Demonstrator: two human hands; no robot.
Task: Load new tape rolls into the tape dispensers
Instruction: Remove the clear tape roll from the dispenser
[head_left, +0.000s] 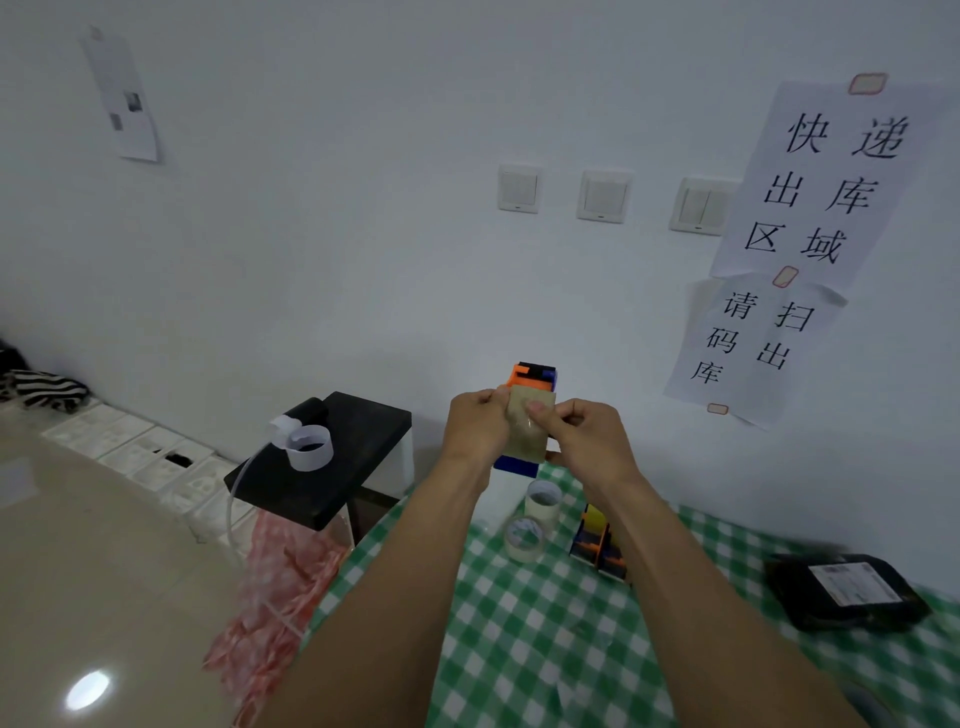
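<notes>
both my arms reach straight forward and a little upward, the forearms bare and coming closer together toward the wrists. my left hand (475, 428) and my right hand (589, 439) meet in front of the white wall, above the far edge of the table with the green checked cloth (545, 649).

between them i hold the tape dispenser (535, 375) up in the air, well apart from the cloth. my left hand grips it from the left side, with the fingers curled round its edge. my right hand grips it from the right side, and my right thumb (535, 410) lies flat on the brown tape roll (523, 444) that sits in the dispenser and faces me. it seems that my left thumb also touches the brown face near its upper corner, but the picture is soft there and i am not sure.

the long axis of the dispenser stands almost upright. its orange and black end points up toward the wall and leans slightly to the right, and its blue end points down, just below my hands.

on the cloth below my wrists stands a pale roll (543, 501) upright, and touching it, nearer to me, lies a clear tape roll (524, 538). just beside these, to the right, stands a second dispenser (597, 543) in yellow, orange and blue. far on the right lies a black parcel (847, 592) with a white label. left of the table is a black stand (358, 431) with a loop of white paper (307, 452) on it.
</notes>
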